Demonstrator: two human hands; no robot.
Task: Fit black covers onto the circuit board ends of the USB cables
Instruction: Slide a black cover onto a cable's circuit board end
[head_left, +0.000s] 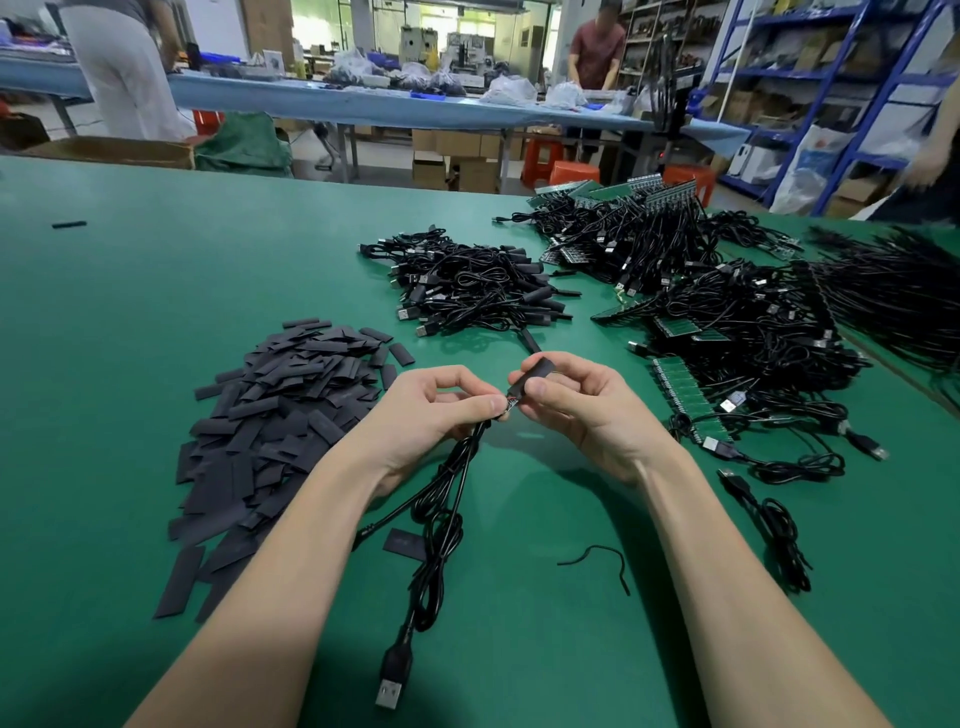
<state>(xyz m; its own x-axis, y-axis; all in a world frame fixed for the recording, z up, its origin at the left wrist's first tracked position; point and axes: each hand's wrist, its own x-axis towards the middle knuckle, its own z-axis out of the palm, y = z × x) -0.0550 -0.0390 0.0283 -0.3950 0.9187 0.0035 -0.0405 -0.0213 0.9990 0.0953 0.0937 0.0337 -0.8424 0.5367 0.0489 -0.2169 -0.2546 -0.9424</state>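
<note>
Nearest, at six o'clock, the USB-A plug (393, 678) of the one cable in hand lies on the green table (130, 322), its black lead (441, 499) looping up to the hands. The left hand (436, 410) pinches the lead just behind the circuit board end, thumb and forefinger closed on it; the right hand (576, 400) pinches one black cover (532, 375), which already seems mostly slid over the board, only a sliver of wiring showing between the two hands. So the fitting step looks nearly done; next the cover wants pushing fully home, then setting down. One stray cover (404, 544) lies under the lead. At nine o'clock, a heap of loose covers (280, 415), too many to count. At twelve, a pile of covered cables (467, 286); at two, uncovered cables with green boards (737, 332), uncountable.
</note>
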